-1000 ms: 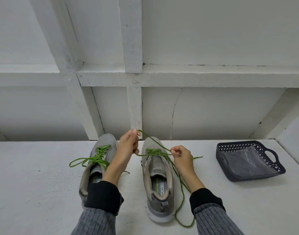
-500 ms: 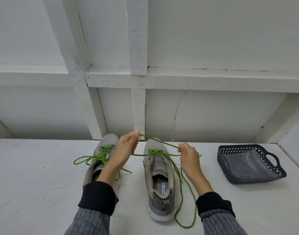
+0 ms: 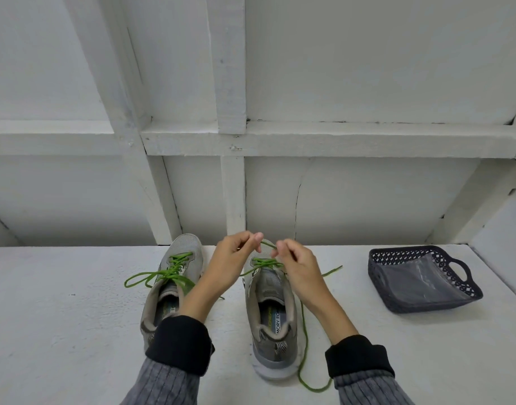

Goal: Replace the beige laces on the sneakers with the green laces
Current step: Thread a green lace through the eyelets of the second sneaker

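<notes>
Two grey sneakers stand side by side on the white surface, toes pointing away from me. The left sneaker (image 3: 175, 276) carries a green lace tied in a bow. Above the toe end of the right sneaker (image 3: 272, 311), my left hand (image 3: 230, 258) and my right hand (image 3: 297, 264) are close together, each pinching the green lace (image 3: 305, 340) of that shoe. A short piece of it spans between my fingertips. One long end trails down the shoe's right side and curls by the heel.
A dark perforated plastic basket (image 3: 467, 293) with a clear bag inside sits to the right. A white panelled wall (image 3: 338, 185) with beams rises just behind the sneakers.
My hands have come together over the right sneaker's toe; before they were apart, stretching the lace between them. The view has shifted slightly.
</notes>
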Motion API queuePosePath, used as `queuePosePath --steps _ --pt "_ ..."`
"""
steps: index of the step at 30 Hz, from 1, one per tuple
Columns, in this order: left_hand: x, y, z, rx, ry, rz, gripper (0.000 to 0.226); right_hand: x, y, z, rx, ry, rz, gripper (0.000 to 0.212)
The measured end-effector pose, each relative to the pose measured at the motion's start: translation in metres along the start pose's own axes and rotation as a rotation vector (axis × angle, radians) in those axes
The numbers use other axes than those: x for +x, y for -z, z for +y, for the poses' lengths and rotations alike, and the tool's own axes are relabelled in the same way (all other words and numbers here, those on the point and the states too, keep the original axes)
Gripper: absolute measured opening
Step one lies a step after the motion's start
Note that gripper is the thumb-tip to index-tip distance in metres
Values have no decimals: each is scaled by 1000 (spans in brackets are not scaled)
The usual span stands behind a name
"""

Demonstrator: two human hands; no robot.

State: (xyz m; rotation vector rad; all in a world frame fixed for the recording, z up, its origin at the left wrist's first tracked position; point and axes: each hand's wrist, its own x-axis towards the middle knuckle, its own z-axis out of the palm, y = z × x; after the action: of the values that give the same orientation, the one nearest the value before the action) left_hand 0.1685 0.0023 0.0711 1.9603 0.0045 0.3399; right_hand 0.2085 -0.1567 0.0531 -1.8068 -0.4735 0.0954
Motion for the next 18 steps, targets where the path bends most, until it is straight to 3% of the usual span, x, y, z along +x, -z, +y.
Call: queuePosePath --steps 4,10,14,16,18 --pt "-1 16 0 -126 41 123 40 -1 17 32 -140 -78 314 33" --pt "4 28 -12 -142 74 161 40 -11 34 82 -338 -322 448 32" --pt "2 19 -18 -68 74 64 33 -11 30 76 -641 -382 379 17" --pt "1 11 -19 -20 45 -19 30 -8 22 56 -533 -222 289 28" --pt "1 1 -19 37 16 -98 30 -6 12 31 -208 -90 100 47"
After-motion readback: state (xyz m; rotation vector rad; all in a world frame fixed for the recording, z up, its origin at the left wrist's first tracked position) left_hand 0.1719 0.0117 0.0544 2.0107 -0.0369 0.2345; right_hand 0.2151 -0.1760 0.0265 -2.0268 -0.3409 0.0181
